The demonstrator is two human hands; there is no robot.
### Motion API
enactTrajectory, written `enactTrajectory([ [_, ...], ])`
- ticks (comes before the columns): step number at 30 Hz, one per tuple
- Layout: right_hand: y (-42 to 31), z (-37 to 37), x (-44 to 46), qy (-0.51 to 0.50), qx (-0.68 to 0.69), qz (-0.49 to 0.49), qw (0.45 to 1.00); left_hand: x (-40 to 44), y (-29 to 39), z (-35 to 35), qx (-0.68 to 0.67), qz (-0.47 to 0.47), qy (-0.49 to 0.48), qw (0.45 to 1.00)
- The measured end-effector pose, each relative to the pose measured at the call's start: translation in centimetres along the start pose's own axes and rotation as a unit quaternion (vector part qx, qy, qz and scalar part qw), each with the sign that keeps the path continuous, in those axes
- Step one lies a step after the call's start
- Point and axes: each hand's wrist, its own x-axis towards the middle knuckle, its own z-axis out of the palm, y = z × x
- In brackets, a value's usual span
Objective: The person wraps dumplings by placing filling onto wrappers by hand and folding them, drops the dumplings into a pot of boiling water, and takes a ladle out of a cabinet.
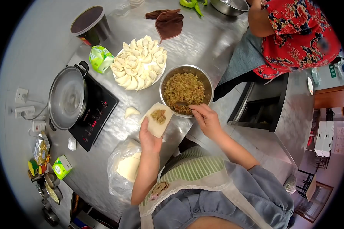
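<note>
My left hand (150, 139) holds a flat dough wrapper (155, 129) from below, with a small mound of filling (158, 116) on it. Fingers pinched, my right hand (205, 118) grips a spoon (182, 103), its tip in the chopped filling of the metal bowl (209, 82). The wrapper is close to the bowl's lower left edge. One folded dumpling (131, 112) lies on the metal table left of the wrapper. Behind it stands a plate (164, 68) heaped with several dumplings (132, 65). A stack of wrappers (129, 167) sits in a plastic bag below my left hand.
A lidded pan (67, 97) rests on a black induction cooker (99, 114) at the left. Near it are a green packet (101, 59) and a tall tub (90, 25). A brown cloth (169, 23) lies at the back. A person in a red floral top (300, 34) stands at the upper right.
</note>
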Motion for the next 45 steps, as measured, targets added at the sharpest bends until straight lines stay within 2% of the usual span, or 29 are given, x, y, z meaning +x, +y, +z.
enactTrajectory([
  [2,0.1,0.2,0.0,-0.018,-0.017,-0.011,1.000,-0.1,0.1,0.0,-0.001,-0.002,-0.001,1.000],
  [5,0.0,0.2,-0.1,-0.029,-0.004,0.024,0.999,-0.3,0.2,-0.1,-0.004,-0.004,-0.007,1.000],
  [7,0.6,0.5,-0.3,0.023,0.177,0.121,0.976,-0.3,0.2,-0.1,-0.006,-0.004,-0.012,1.000],
  [10,0.7,-0.2,-0.1,0.027,0.235,0.175,0.956,-0.4,0.2,-0.1,0.001,-0.010,-0.027,1.000],
  [14,-2.1,-1.0,-0.5,0.077,0.304,0.180,0.932,-0.1,-0.2,0.4,-0.004,-0.023,-0.031,0.999],
  [15,-2.9,-1.1,-0.6,0.077,0.239,0.084,0.964,-0.1,-0.3,0.7,-0.006,-0.033,-0.039,0.999],
  [17,-3.7,-1.4,-1.0,0.067,0.090,-0.081,0.990,-0.3,-0.6,1.4,-0.016,-0.040,-0.049,0.998],
  [18,-3.7,-1.5,-1.1,0.065,0.090,-0.082,0.990,-0.3,-0.7,1.7,-0.024,-0.049,-0.062,0.997],
  [19,-3.7,-1.6,-1.1,0.039,-0.019,-0.182,0.982,-0.3,-0.7,1.9,-0.027,-0.054,-0.065,0.996],
  [20,-3.7,-1.7,-1.1,0.012,-0.127,-0.278,0.952,-0.4,-0.8,2.0,-0.029,-0.051,-0.064,0.996],
  [21,-3.4,-1.6,-1.2,-0.012,-0.149,-0.321,0.935,-0.5,-0.8,2.3,-0.031,-0.048,-0.058,0.997],
  [22,-3.1,-1.4,-1.4,-0.014,-0.148,-0.323,0.935,-0.5,-0.8,2.4,-0.032,-0.046,-0.052,0.997],
  [24,-2.4,-1.1,-2.2,-0.099,-0.211,-0.358,0.904,-0.5,-0.7,2.6,-0.036,-0.046,-0.036,0.998],
  [25,-1.3,-0.9,-2.7,-0.100,-0.211,-0.360,0.903,-0.5,-0.6,2.6,-0.039,-0.048,-0.020,0.998],
  [27,0.7,-0.3,-3.5,-0.126,-0.193,-0.291,0.928,-0.4,-0.7,2.5,-0.049,-0.041,-0.019,0.998],
  [28,0.1,-0.3,-3.4,-0.128,-0.191,-0.293,0.928,-0.5,-0.7,2.3,-0.058,-0.038,-0.018,0.997],
  [30,-2.1,-0.9,-3.4,-0.007,-0.065,-0.219,0.974,-0.5,-0.5,1.9,-0.060,-0.034,-0.034,0.997],
  [34,-3.8,-0.8,-2.8,-0.018,-0.009,-0.186,0.982,-0.5,-0.6,1.9,-0.052,-0.033,-0.054,0.997],
  [36,-3.5,-0.5,-2.9,0.002,0.061,-0.110,0.992,-0.4,-0.5,1.6,-0.041,-0.017,-0.041,0.998],
  [37,-3.7,-0.7,-2.6,0.007,0.061,-0.105,0.993,-0.5,-0.6,1.5,-0.033,-0.001,-0.026,0.999],
  [39,-3.9,-1.6,-1.3,0.069,0.087,-0.046,0.993,-0.7,0.0,0.8,-0.033,-0.006,-0.030,0.999],
  [40,-3.4,-1.9,-0.8,0.078,0.083,-0.042,0.993,-0.7,0.4,0.5,-0.040,-0.002,-0.034,0.999],
  [42,-2.1,-2.4,-0.3,-0.002,-0.032,-0.029,0.999,-0.8,0.5,-0.2,-0.014,-0.006,-0.030,0.999],
  [45,-1.4,-2.0,-0.2,-0.017,-0.050,-0.040,0.998,-1.0,0.3,-0.5,0.008,-0.028,0.024,0.999],
])
